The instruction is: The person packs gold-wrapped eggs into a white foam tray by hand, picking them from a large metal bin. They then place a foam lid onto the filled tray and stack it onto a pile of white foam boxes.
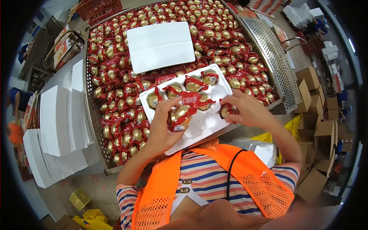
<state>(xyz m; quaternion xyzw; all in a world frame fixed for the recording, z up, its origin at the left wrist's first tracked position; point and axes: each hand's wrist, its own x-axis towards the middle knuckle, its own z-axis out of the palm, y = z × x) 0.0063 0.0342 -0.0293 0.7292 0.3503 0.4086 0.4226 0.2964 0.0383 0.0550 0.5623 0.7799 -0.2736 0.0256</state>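
A white foam tray (221, 92) with rounded pockets is tilted in front of my chest. Several wrapped eggs (209, 78), gold with red twisted film ends, sit in its far pockets; some near pockets are bare. My left hand (158, 124) is closed round a gold-and-red wrapped egg (179, 116) above the tray's left side. At the tray's right edge, my right hand (247, 109) pinches another wrapped egg (226, 111) between thumb and fingers.
A perforated metal table (271, 57) holds a wide layer of wrapped eggs, with a white foam lid (161, 46) on top. White foam pieces (55, 119) stand stacked at left. Cardboard boxes (320, 142) and a yellow crate (293, 126) are at right, a red crate (99, 10) behind.
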